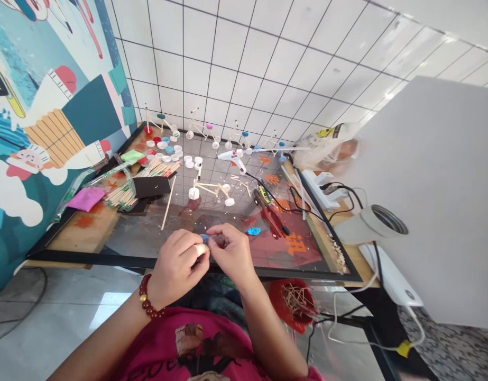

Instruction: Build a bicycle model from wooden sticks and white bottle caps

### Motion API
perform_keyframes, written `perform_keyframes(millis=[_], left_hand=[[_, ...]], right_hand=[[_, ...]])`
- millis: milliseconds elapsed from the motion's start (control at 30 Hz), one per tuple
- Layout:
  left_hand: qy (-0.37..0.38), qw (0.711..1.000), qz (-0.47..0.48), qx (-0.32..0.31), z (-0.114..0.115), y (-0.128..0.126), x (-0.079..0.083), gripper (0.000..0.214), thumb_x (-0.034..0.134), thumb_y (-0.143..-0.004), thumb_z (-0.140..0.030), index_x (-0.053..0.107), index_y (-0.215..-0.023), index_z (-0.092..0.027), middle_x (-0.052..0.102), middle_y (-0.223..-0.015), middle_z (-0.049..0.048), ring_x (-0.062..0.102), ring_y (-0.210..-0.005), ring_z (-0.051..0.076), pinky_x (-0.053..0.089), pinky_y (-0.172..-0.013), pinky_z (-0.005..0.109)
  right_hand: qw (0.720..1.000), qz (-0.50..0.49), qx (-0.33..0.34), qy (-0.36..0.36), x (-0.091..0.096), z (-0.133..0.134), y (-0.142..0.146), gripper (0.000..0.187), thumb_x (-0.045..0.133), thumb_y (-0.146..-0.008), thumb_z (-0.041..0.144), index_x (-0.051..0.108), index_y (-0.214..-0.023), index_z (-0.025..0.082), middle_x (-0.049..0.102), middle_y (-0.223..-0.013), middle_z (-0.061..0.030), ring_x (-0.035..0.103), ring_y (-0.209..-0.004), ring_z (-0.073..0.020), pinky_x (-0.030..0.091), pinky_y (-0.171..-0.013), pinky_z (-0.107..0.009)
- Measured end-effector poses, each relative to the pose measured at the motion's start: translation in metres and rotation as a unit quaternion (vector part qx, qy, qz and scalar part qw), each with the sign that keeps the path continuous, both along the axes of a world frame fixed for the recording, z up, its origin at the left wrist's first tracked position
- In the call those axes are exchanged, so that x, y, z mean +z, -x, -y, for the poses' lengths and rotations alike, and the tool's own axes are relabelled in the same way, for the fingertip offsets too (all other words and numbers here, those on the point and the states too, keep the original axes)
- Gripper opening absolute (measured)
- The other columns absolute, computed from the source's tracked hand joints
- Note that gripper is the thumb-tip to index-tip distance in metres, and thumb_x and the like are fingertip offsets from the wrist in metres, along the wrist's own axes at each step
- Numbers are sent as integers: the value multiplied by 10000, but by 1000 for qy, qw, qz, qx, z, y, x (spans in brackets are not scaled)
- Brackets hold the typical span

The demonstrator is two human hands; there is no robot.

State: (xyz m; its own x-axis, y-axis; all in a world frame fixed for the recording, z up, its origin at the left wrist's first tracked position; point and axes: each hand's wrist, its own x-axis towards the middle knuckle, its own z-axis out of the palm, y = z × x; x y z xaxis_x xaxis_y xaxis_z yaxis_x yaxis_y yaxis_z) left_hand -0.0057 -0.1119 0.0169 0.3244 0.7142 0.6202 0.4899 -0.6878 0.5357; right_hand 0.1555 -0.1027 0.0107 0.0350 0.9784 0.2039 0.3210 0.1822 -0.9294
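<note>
My left hand (pixel 183 264), wearing a bead bracelet and a pale wrap on one finger, pinches a small blue piece (pixel 204 237). My right hand (pixel 232 255) meets it there, fingertips closed on the same piece. Most of that piece is hidden by the fingers, so its exact shape cannot be made out. Beside my right hand lies another blue piece (pixel 254 231) on the glass tabletop (pixel 136 238). Just beyond my hands stands a small model bicycle (pixel 212 188) of wooden sticks with white bottle-cap wheels. A single wooden stick (pixel 168 202) rests to its left.
Several similar stick bicycles line the tiled wall. A white glue gun (pixel 233 159), red-handled pliers (pixel 269 211) and a cutter knife (pixel 264 194) lie right of centre. Left are bundled sticks (pixel 156 166), bottle caps (pixel 164 145) and a pink packet (pixel 86 198). A red bin (pixel 275 296) stands below.
</note>
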Motion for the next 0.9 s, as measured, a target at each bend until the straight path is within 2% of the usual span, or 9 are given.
perform_keyframes(millis=[33,133,200,300,400,467,567,700,900], left_hand=[[5,1000,8,2,0,1,-2,100,665,-839,-164,675,-927,-212,685,-952,74,628,-916,215,511,-847,357],[65,997,37,5,-1,4,-7,484,792,-765,-271,623,-1213,-205,647,-1232,128,613,-1148,268,501,-989,406],[112,992,62,0,-2,5,-10,404,757,-807,-275,649,-1191,-215,676,-1211,111,640,-1128,250,509,-991,385],[212,968,132,-14,-3,5,-13,158,664,-886,-266,722,-1023,-213,739,-1015,72,695,-939,203,555,-863,315],[345,913,212,-46,-4,5,-14,251,670,-883,-343,732,-1082,-204,757,-1000,71,707,-860,203,579,-755,290],[386,890,237,-55,-4,5,-14,297,666,-885,-372,729,-1122,-204,763,-1015,70,713,-866,207,584,-749,290],[340,917,204,-33,-5,5,-11,241,681,-874,-348,755,-1059,-213,762,-1032,62,706,-933,209,567,-836,294],[266,952,153,15,-4,5,-12,194,720,-834,-317,776,-993,-221,766,-1001,52,698,-893,193,551,-820,272],[320,926,195,40,-3,-1,-21,180,764,-776,-328,762,-900,-197,757,-855,34,689,-769,173,551,-731,257]], right_hand=[[1000,-10,-12,7,0,-1,-1,163,584,-701,159,661,-837,205,581,-676,40,508,-547,-91,448,-520,-214],[991,-111,-6,77,1,-1,0,164,582,-682,175,615,-840,210,510,-622,74,479,-485,-76,415,-455,-194],[971,-192,45,133,3,0,0,151,615,-695,212,587,-843,212,520,-618,84,477,-439,-64,408,-429,-186],[945,-261,103,165,6,1,-3,179,700,-723,289,581,-830,208,560,-647,76,497,-438,-53,424,-448,-183],[940,-266,129,170,8,2,-9,240,747,-750,364,629,-888,207,580,-696,59,513,-485,-58,452,-488,-194],[951,-239,130,148,8,5,-12,296,769,-753,388,655,-966,216,609,-750,39,540,-553,-77,470,-529,-207],[983,-148,95,59,6,7,-12,316,812,-733,350,697,-1001,229,653,-867,-4,586,-706,-117,488,-627,-232],[995,-94,19,-37,0,5,-10,81,744,-813,293,743,-791,215,673,-781,-13,591,-716,-132,463,-663,-251],[978,-206,-20,31,-14,-1,-8,170,744,-790,334,701,-692,202,618,-652,24,525,-618,-119,418,-617,-252]])
